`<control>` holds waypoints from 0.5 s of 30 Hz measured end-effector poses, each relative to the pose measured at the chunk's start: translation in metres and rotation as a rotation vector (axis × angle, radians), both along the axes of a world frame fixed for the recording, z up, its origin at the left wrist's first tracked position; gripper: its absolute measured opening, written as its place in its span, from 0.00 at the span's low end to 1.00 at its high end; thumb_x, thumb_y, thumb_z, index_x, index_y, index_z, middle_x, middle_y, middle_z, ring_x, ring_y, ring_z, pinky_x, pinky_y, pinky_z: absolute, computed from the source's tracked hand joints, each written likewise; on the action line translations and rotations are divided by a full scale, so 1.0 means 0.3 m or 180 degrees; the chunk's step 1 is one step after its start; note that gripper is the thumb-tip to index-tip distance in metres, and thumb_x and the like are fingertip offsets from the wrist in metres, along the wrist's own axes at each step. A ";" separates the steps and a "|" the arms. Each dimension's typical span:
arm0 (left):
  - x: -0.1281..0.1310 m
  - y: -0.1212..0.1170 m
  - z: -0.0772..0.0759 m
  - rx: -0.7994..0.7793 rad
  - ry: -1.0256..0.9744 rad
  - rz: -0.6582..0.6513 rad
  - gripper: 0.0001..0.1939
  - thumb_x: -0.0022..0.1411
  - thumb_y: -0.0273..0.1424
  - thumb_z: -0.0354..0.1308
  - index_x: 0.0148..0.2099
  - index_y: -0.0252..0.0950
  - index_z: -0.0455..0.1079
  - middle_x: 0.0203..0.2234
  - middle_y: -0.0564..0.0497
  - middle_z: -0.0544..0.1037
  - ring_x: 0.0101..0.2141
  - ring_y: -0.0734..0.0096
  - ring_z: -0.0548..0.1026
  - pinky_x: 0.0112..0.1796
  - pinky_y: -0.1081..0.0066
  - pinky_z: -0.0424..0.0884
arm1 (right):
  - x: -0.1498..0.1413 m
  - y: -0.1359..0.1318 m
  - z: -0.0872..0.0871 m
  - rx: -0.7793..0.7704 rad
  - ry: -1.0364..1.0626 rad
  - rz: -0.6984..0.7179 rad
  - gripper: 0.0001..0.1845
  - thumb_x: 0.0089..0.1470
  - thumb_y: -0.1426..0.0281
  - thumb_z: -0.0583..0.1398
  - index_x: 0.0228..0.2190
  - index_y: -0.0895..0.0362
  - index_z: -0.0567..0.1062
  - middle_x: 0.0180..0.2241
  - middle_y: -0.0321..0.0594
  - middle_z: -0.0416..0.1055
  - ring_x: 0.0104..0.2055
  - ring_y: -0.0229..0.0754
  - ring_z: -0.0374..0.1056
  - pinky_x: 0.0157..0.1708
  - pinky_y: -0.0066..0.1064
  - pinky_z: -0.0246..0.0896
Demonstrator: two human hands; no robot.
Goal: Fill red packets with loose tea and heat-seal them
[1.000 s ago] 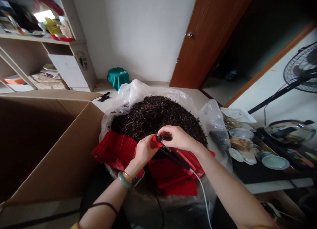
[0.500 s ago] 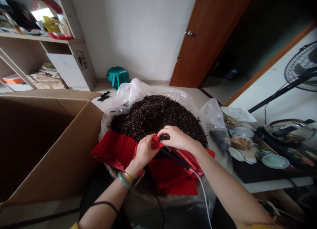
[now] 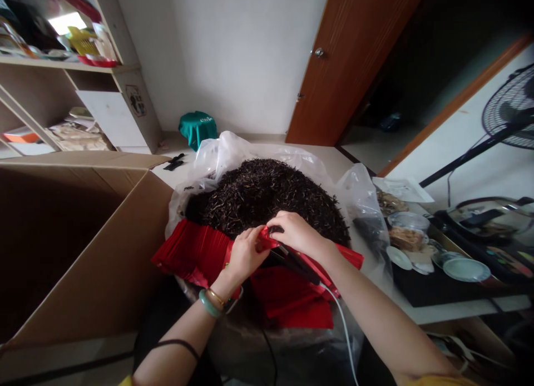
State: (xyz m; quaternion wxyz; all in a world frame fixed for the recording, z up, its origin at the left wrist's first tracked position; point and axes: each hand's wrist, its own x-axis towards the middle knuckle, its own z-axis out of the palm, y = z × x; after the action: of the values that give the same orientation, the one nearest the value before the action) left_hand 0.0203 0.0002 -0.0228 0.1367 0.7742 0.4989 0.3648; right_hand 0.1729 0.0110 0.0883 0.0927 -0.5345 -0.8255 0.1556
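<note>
My left hand pinches a small red packet just in front of a big mound of dark dried tea leaves. At the packet's mouth my right hand is closed, its fingertips around a dark clump that looks like tea leaves. A fanned stack of red packets lies left of my left hand. More flat red packets lie below my hands. Under my right wrist is a dark flat device with a white cable, partly hidden.
A clear plastic bag surrounds the tea mound. To the left stands an open cardboard box. On the right, a side table holds a pale dish, a clear tub and a glass-lidded pan. A fan stands behind them.
My right fingers have lowered the dark clump slightly into the red packet's mouth, so less of it shows. My left hand stays nearly in place, and the view has shifted a little.
</note>
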 end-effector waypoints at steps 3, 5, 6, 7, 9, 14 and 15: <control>0.001 0.000 -0.001 -0.0017 0.0026 -0.0035 0.25 0.51 0.28 0.64 0.52 0.38 0.68 0.39 0.47 0.78 0.39 0.62 0.77 0.42 0.65 0.74 | -0.001 0.001 0.005 -0.0012 -0.0013 -0.0022 0.12 0.51 0.74 0.63 0.39 0.56 0.81 0.35 0.43 0.74 0.39 0.44 0.71 0.43 0.32 0.62; 0.001 -0.001 0.001 -0.0035 0.0033 0.0000 0.25 0.51 0.28 0.64 0.52 0.38 0.68 0.39 0.47 0.78 0.39 0.62 0.77 0.42 0.65 0.74 | 0.002 0.000 0.014 -0.0055 0.0010 0.0060 0.12 0.53 0.76 0.61 0.39 0.55 0.81 0.35 0.42 0.73 0.38 0.42 0.70 0.43 0.31 0.62; 0.000 -0.001 0.002 -0.0052 0.0030 0.0015 0.25 0.51 0.28 0.64 0.52 0.38 0.68 0.39 0.47 0.78 0.39 0.62 0.77 0.42 0.65 0.74 | 0.005 -0.001 0.017 -0.0087 0.0001 0.0138 0.13 0.54 0.77 0.59 0.39 0.55 0.81 0.35 0.42 0.72 0.38 0.41 0.70 0.42 0.30 0.61; 0.000 -0.002 0.004 -0.0070 0.0022 0.0016 0.25 0.51 0.28 0.64 0.52 0.37 0.68 0.39 0.47 0.78 0.39 0.62 0.77 0.42 0.65 0.74 | 0.007 -0.003 0.019 -0.0117 -0.0025 0.0228 0.15 0.55 0.79 0.57 0.38 0.54 0.81 0.35 0.42 0.71 0.37 0.40 0.69 0.41 0.30 0.61; 0.000 -0.003 0.007 -0.0092 -0.0008 -0.0015 0.25 0.51 0.27 0.64 0.53 0.38 0.68 0.39 0.48 0.78 0.39 0.62 0.77 0.42 0.66 0.74 | 0.011 -0.005 0.018 -0.0145 -0.0104 0.0359 0.19 0.55 0.82 0.54 0.36 0.53 0.82 0.35 0.40 0.68 0.34 0.38 0.67 0.39 0.28 0.60; 0.002 -0.003 0.009 -0.0127 -0.0043 0.0001 0.26 0.49 0.27 0.65 0.52 0.37 0.68 0.40 0.46 0.78 0.40 0.60 0.77 0.43 0.63 0.74 | 0.004 -0.005 0.000 -0.0068 -0.0041 0.0226 0.15 0.52 0.82 0.57 0.34 0.55 0.81 0.33 0.40 0.66 0.34 0.38 0.66 0.39 0.28 0.60; 0.002 -0.003 0.009 -0.0142 -0.0051 0.0013 0.26 0.49 0.28 0.65 0.52 0.37 0.68 0.40 0.46 0.78 0.40 0.59 0.77 0.43 0.63 0.74 | 0.000 -0.004 -0.003 -0.0057 -0.0015 0.0166 0.15 0.51 0.82 0.58 0.35 0.56 0.81 0.33 0.40 0.67 0.35 0.38 0.67 0.40 0.29 0.60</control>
State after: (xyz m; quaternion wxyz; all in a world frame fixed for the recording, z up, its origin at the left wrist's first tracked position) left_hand 0.0209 -0.0006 -0.0202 0.1573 0.7669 0.5074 0.3601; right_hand 0.1730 0.0099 0.0874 0.0818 -0.5140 -0.8380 0.1641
